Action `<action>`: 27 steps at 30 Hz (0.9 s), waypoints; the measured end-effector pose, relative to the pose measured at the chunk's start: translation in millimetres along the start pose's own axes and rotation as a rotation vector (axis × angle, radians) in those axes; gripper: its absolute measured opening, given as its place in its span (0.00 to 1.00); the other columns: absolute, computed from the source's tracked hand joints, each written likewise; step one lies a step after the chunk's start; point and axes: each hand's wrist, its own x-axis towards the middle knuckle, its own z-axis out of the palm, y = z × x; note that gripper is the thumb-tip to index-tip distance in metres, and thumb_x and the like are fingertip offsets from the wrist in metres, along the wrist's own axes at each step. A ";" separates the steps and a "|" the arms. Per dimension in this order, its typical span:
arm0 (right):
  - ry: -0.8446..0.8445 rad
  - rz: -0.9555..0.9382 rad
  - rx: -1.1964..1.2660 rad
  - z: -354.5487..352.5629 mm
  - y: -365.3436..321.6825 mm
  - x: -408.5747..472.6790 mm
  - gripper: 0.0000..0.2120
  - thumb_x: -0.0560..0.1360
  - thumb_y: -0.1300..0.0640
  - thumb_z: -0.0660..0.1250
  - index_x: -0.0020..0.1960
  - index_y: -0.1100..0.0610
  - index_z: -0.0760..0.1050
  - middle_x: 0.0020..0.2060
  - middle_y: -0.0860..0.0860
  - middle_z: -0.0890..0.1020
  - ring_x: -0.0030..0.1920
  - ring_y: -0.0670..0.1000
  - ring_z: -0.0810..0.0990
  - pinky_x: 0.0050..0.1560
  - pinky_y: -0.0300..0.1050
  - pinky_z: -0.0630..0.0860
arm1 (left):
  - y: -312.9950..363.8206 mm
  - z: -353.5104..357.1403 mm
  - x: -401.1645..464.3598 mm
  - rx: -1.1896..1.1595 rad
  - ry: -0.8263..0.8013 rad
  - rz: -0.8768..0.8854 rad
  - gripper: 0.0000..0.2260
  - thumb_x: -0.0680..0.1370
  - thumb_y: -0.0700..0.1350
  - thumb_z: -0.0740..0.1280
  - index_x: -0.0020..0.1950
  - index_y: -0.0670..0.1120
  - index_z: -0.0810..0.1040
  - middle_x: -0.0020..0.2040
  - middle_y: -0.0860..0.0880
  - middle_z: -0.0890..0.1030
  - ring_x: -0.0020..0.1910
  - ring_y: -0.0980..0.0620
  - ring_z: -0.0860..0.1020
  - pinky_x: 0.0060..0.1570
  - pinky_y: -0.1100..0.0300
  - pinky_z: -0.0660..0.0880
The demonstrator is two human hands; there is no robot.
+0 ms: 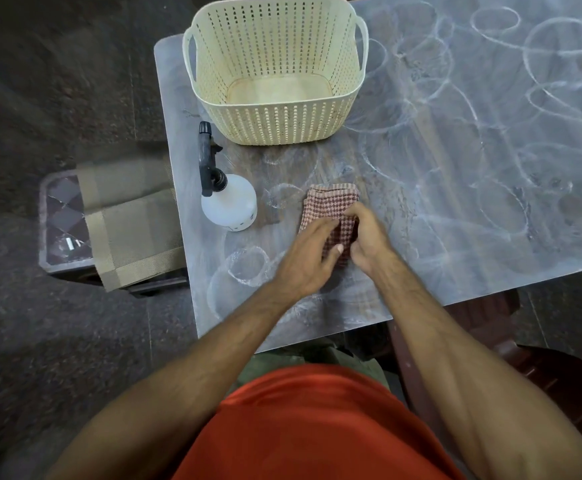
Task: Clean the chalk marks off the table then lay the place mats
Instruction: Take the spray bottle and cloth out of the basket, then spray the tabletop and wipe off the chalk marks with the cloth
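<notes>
Chalk marks [490, 98], looping rings too many and overlapped for me to count, cover the grey counter [542, 188] from my hands out to two o'clock. I see one checked cloth [329, 207] folded on the counter at twelve o'clock from me. My left hand [305, 259] grasps its near edge, thumb on top; my right hand [369, 239] curls around its right side. One spray bottle [225, 195] stands at eleven o'clock, one cream basket [275, 69] beyond it. Place mats [131, 220], apparently two, lie stacked on one small side table [59, 216] at nine o'clock.
</notes>
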 end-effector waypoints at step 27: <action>-0.085 -0.169 0.427 -14.0 -30.1 -28.1 0.24 0.74 0.57 0.70 0.68 0.62 0.73 0.60 0.58 0.81 0.59 0.58 0.81 0.55 0.59 0.80 | -73.5 -124.1 -38.3 -0.253 0.582 -0.335 0.33 0.69 0.60 0.74 0.66 0.47 0.67 0.62 0.49 0.73 0.60 0.54 0.73 0.58 0.58 0.72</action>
